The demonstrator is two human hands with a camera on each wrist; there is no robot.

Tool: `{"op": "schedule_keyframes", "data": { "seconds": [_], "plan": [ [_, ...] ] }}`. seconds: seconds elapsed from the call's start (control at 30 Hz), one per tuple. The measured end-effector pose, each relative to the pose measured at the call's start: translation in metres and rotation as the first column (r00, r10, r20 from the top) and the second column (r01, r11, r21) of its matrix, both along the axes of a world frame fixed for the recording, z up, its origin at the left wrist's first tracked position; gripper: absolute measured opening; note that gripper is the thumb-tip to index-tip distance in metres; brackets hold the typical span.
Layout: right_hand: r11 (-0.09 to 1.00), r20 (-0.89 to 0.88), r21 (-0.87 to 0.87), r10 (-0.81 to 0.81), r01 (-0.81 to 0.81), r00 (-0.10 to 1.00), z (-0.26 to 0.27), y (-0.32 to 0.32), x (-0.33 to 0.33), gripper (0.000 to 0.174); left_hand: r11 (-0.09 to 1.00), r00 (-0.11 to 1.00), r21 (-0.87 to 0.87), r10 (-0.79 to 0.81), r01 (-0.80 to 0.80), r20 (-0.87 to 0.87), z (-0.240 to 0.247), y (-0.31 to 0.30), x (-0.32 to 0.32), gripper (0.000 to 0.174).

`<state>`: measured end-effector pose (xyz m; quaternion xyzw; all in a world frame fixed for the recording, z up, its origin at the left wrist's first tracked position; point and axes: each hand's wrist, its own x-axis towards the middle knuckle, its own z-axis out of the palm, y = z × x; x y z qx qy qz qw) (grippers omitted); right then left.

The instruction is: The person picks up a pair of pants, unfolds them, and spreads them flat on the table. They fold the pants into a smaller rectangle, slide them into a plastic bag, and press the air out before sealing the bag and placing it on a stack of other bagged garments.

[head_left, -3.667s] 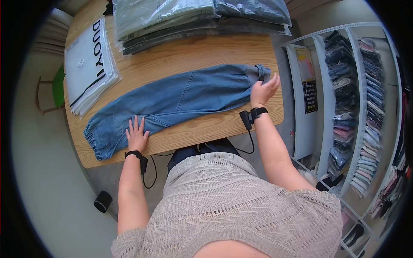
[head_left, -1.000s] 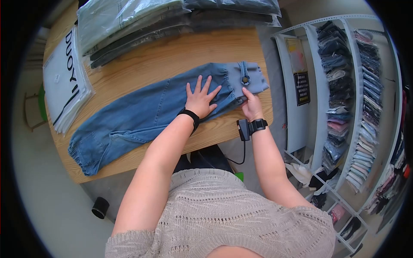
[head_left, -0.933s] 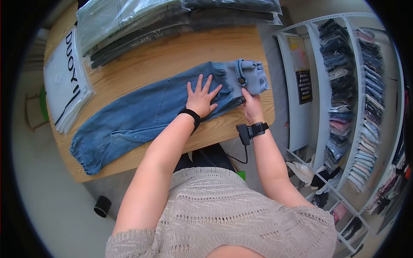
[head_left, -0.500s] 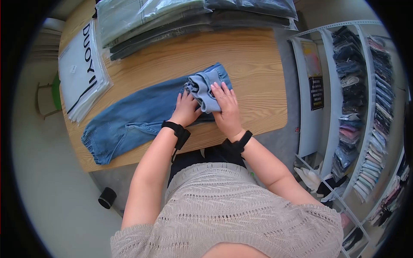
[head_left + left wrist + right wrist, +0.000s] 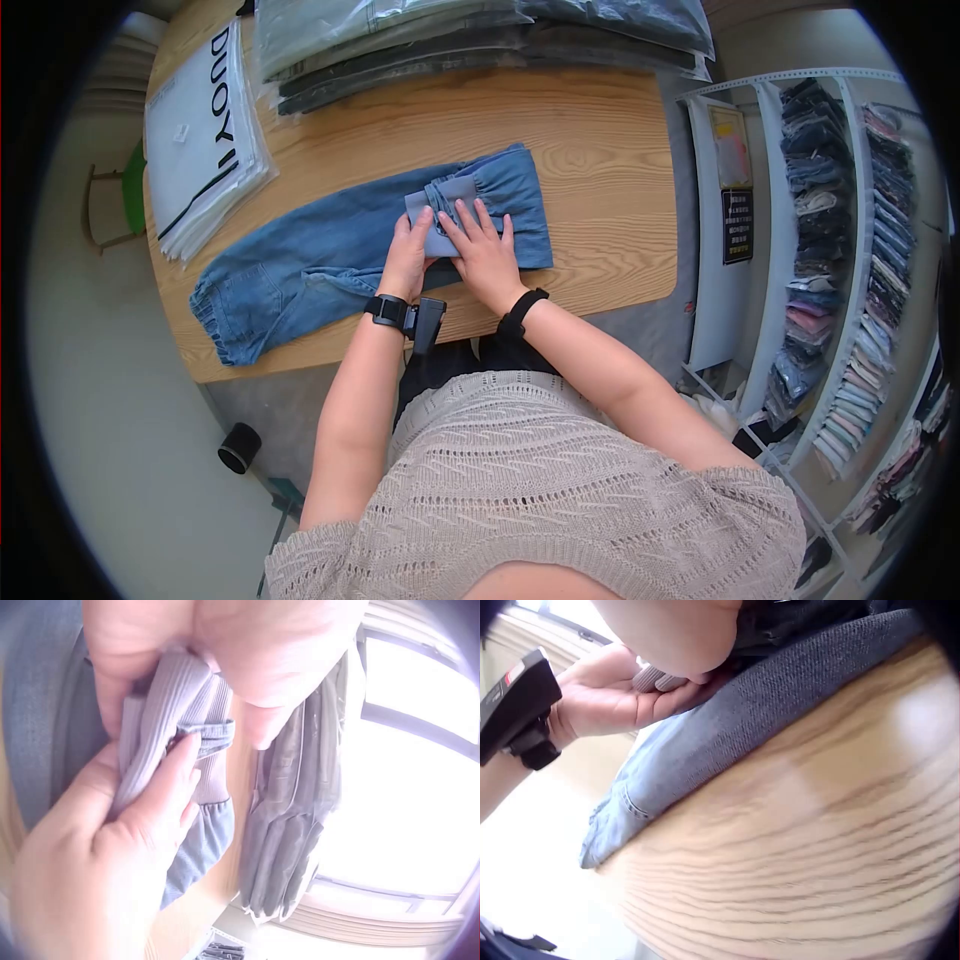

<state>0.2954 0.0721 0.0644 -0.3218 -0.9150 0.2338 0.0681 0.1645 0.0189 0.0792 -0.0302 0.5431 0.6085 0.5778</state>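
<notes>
A pair of blue jeans (image 5: 330, 235) lies lengthwise on the wooden table, its gathered waist end at the left. The leg end is turned back over the legs, so the pale ribbed cuffs (image 5: 161, 727) with their denim tab lie on top. My left hand (image 5: 404, 262) pinches the cuffs between thumb and fingers; in the left wrist view its thumb lies by the tab. Beside it my right hand (image 5: 487, 250) rests on the turned-back part, fingers spread and mostly straight. Its thumb is largely hidden in the head view. In the right wrist view, denim (image 5: 727, 712) lies along the tabletop.
Bagged folded clothes (image 5: 480, 55) are stacked at the table's back. White printed plastic bags (image 5: 200, 140) lie at the back left. Shelves of folded clothes (image 5: 815, 250) stand beyond the right edge. A black bin (image 5: 240, 448) stands on the floor at left.
The leg end, stretched out to the right earlier, is now folded back leftward onto the legs. My left hand moved from pressing the leg to pinching the cuffs; my right hand came left.
</notes>
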Motion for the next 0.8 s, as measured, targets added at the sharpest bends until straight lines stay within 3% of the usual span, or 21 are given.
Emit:
{"op": "schedule_keyframes", "data": {
  "seconds": [0.03, 0.1, 0.2, 0.37, 0.43, 0.47, 0.5, 0.57, 0.63, 0.7, 0.8],
  "plan": [
    [1.0, 0.002, 0.0, 0.005, -0.005, 1.0, 0.0, -0.001, 0.0, 0.062, 0.992, 0.991, -0.123, -0.016, 0.0, -0.13, -0.007, 0.0, 0.002, 0.036],
    [0.997, 0.041, 0.069, 0.024, -0.027, 0.999, 0.006, -0.001, -0.001, 0.063, 0.993, 0.976, -0.119, -0.04, 0.014, -0.213, -0.021, -0.002, 0.003, 0.032],
    [0.993, 0.01, 0.115, 0.007, -0.008, 1.0, 0.024, -0.003, 0.001, 0.065, 0.997, 0.83, 0.073, 0.069, -0.033, -0.553, -0.014, -0.006, 0.01, 0.032],
    [0.992, -0.017, 0.062, 0.114, -0.113, 0.993, 0.014, -0.014, -0.001, 0.068, 0.995, 0.862, 0.004, 0.092, -0.103, -0.498, -0.029, -0.03, 0.004, 0.033],
    [0.983, 0.023, -0.066, 0.173, -0.172, 0.985, 0.006, -0.015, -0.004, 0.068, 0.959, 0.544, -0.221, -0.091, -0.177, -0.834, -0.019, -0.028, 0.003, 0.038],
    [0.98, 0.044, -0.079, 0.184, -0.18, 0.982, 0.003, -0.016, -0.004, 0.067, 0.959, 0.097, -0.282, -0.277, -0.035, -0.956, -0.014, -0.031, 0.002, 0.047],
    [0.98, 0.045, -0.084, 0.182, -0.178, 0.982, 0.002, -0.016, -0.004, 0.067, 0.958, 0.099, -0.286, -0.281, -0.032, -0.955, -0.004, -0.027, 0.004, 0.047],
    [0.971, 0.026, -0.139, 0.202, -0.197, 0.979, 0.002, -0.01, -0.002, 0.063, 0.882, -0.253, -0.432, -0.381, 0.188, -0.889, 0.006, -0.022, 0.006, 0.053],
    [0.95, 0.015, -0.209, 0.24, -0.231, 0.971, 0.004, 0.004, 0.006, 0.056, 0.832, -0.256, -0.519, -0.468, 0.196, -0.846, -0.014, -0.03, 0.003, 0.057],
    [0.999, -0.173, -0.024, 0.024, -0.029, 0.985, 0.003, 0.017, 0.021, 0.054, 0.726, -0.203, -0.636, -0.603, 0.262, -0.772, -0.022, -0.035, 0.003, 0.064],
    [0.92, -0.163, 0.029, -0.382, 0.392, 0.91, 0.004, 0.024, 0.042, 0.064, 0.706, -0.223, -0.66, -0.621, 0.257, -0.751, -0.036, -0.039, 0.001, 0.066]
  ]
}}
